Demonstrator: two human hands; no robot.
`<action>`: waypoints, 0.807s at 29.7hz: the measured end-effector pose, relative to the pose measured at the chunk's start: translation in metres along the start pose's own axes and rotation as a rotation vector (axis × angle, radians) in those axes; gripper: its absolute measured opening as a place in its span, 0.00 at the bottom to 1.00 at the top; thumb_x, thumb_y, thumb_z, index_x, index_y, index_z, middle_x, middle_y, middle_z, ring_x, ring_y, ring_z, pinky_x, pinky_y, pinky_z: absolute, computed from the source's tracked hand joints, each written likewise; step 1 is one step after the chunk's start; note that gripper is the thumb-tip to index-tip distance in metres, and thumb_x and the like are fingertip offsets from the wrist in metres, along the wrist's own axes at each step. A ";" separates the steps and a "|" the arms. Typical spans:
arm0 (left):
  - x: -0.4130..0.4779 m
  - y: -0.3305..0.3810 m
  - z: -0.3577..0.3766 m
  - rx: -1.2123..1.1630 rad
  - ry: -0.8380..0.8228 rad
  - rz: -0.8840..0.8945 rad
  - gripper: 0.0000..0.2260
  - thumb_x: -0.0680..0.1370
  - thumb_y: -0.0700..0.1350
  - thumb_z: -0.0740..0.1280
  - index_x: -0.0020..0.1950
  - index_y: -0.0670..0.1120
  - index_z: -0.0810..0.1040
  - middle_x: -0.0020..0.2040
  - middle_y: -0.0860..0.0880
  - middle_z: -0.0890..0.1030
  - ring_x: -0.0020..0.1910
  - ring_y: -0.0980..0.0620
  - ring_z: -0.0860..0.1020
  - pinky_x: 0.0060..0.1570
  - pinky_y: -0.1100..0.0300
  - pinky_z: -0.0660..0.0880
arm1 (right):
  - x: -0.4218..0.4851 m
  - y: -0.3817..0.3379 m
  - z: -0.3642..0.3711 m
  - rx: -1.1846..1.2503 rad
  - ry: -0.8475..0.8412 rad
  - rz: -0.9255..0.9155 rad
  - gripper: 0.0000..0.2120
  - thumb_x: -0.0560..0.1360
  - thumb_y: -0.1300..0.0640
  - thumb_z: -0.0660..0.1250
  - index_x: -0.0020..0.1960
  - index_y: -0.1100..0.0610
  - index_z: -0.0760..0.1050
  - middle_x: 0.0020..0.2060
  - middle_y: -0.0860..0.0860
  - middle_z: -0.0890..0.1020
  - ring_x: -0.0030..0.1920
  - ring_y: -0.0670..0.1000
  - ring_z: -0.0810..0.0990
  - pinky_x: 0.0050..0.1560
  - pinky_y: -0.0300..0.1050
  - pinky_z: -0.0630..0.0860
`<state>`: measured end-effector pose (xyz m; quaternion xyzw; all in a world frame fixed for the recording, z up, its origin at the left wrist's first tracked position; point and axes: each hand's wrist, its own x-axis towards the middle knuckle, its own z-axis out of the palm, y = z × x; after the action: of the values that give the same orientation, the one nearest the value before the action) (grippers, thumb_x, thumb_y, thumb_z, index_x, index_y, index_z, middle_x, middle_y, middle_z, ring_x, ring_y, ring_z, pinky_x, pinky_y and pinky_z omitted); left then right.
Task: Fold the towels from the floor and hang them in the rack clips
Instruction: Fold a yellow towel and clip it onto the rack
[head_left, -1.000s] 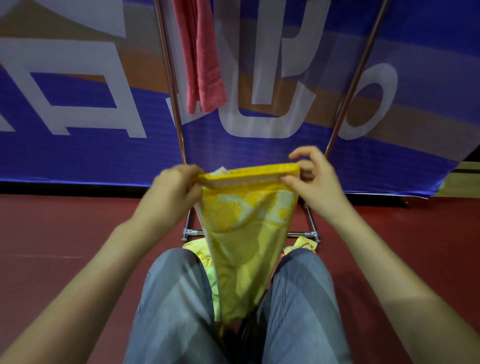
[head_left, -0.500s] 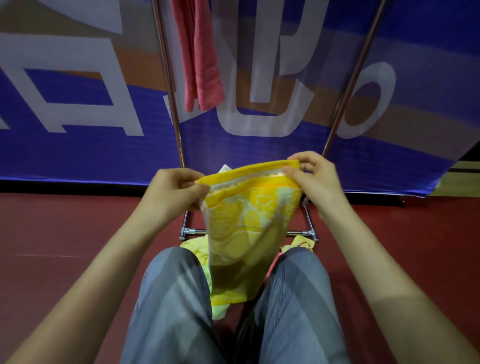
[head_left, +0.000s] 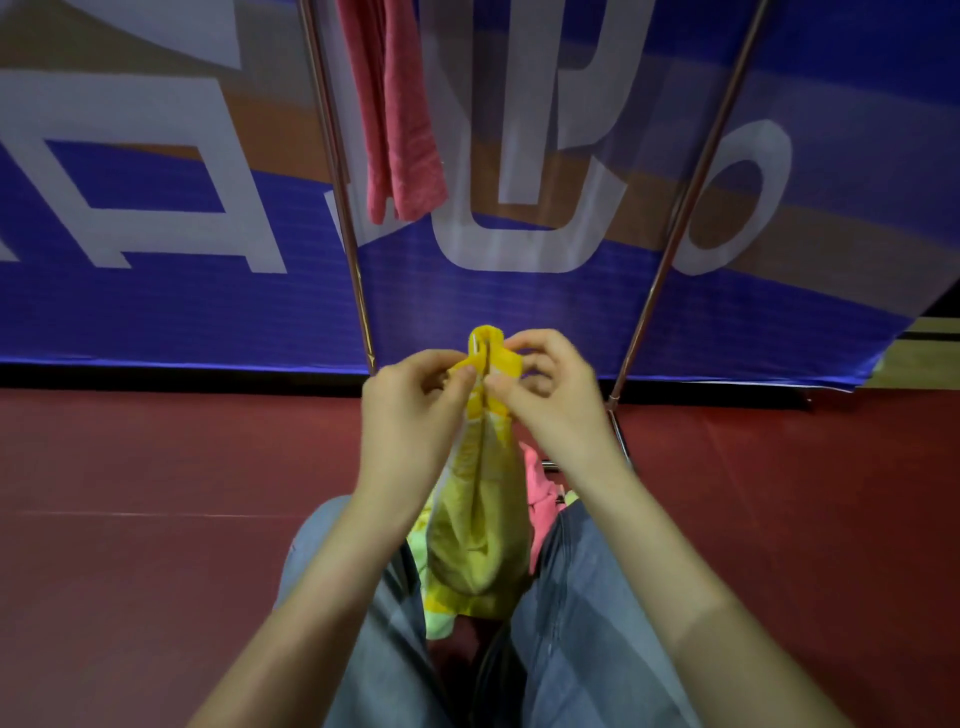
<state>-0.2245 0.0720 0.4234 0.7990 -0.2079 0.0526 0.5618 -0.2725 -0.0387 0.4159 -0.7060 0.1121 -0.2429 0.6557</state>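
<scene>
Blue banner hangs behind the rack; above my knees, my left hand and right hand pinch the folded yellow towel together at its top corners.

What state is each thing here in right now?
Yellow towel: folded, top edges pinched together, hanging down.
Left hand: pinching its top.
Right hand: pinching its top.
Red towel: hanging, top out of view.
Pink towel: crumpled on the floor.
Rack: standing.

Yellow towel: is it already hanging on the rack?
No: the left hand and right hand pinch the yellow towel at its top, low above the lap.
</scene>
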 end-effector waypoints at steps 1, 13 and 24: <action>-0.001 0.001 0.002 -0.019 0.001 0.010 0.05 0.73 0.42 0.67 0.43 0.44 0.83 0.32 0.52 0.80 0.36 0.56 0.78 0.37 0.65 0.72 | -0.002 0.001 0.005 0.007 -0.033 -0.008 0.15 0.70 0.70 0.67 0.43 0.50 0.70 0.35 0.48 0.75 0.27 0.38 0.73 0.32 0.29 0.71; -0.003 -0.009 0.000 -0.077 -0.107 0.003 0.05 0.72 0.42 0.70 0.42 0.53 0.80 0.33 0.56 0.81 0.36 0.57 0.79 0.39 0.65 0.74 | -0.017 0.016 0.001 0.035 -0.289 0.015 0.27 0.71 0.76 0.60 0.58 0.46 0.68 0.46 0.47 0.75 0.41 0.38 0.76 0.47 0.35 0.74; 0.030 0.033 -0.038 -0.003 -0.266 0.430 0.09 0.72 0.42 0.65 0.50 0.50 0.78 0.40 0.61 0.80 0.42 0.60 0.79 0.41 0.68 0.76 | 0.023 -0.018 -0.028 -0.105 -0.186 -0.066 0.16 0.69 0.65 0.70 0.52 0.49 0.74 0.47 0.48 0.80 0.48 0.38 0.78 0.50 0.32 0.74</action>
<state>-0.2043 0.0899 0.4756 0.7354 -0.4452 0.0650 0.5067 -0.2692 -0.0721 0.4392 -0.7622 0.0399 -0.1915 0.6171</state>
